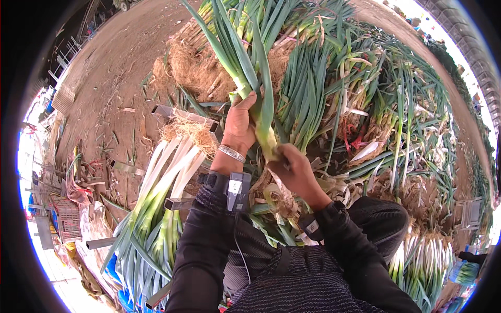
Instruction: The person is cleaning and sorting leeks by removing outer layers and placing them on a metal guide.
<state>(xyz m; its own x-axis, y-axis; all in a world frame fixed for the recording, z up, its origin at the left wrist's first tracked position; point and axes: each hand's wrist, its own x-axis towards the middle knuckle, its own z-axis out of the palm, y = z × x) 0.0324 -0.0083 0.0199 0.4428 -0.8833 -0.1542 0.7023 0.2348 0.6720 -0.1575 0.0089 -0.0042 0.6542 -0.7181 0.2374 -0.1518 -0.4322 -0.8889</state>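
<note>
My left hand (pixel 240 122) is wrapped round a big green onion (pixel 267 140), its long green leaves pointing up and away from me. Lower on the same stalk, the fingers of my right hand (pixel 296 169) are closed at its pale part. The lower end slants down toward my lap, with brownish outer skin on it. Left of my left forearm, peeled green onions (pixel 169 169) with white stalks lie across a metal frame (pixel 180 203), roots at the far end and leaves toward me.
Unpeeled green onions with shaggy roots (pixel 201 70) are heaped ahead. More leafy bundles (pixel 308 88) and loose peelings (pixel 417 141) spread to the right. A white-stalked bundle (pixel 422 255) lies at the lower right. Bare dirt ground (pixel 115 78) and a plastic crate (pixel 68 221) are at the left.
</note>
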